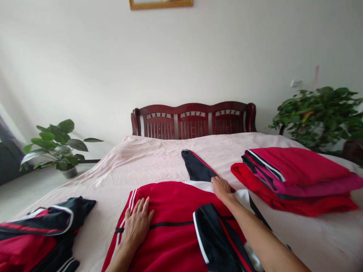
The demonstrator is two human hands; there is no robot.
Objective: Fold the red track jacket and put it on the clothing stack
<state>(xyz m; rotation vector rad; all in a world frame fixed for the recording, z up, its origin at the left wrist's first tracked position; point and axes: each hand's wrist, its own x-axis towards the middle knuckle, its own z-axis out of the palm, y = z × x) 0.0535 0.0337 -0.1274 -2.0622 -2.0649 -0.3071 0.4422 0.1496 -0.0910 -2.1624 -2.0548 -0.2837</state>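
A red jacket point(170, 200) with a black line across it and white stripes along its left edge lies spread on the bed in front of me. My left hand point(138, 223) rests flat on its left side, fingers stretched out. At its far right, my right hand point(221, 187) has its fingers curled on a dark sleeve point(197, 168) that points away toward the headboard. Another dark piece with white and red trim point(210, 236) lies folded over the red cloth, below my right forearm. White cloth shows under my right wrist.
On the right, a stack of folded red, pink and dark clothes point(300, 166) sits on the pale pink sheet point(136, 158). A loose heap of dark and red clothing point(42, 234) lies at left. Beyond are a wooden bench back point(193, 119) and potted plants point(58, 143) on both sides.
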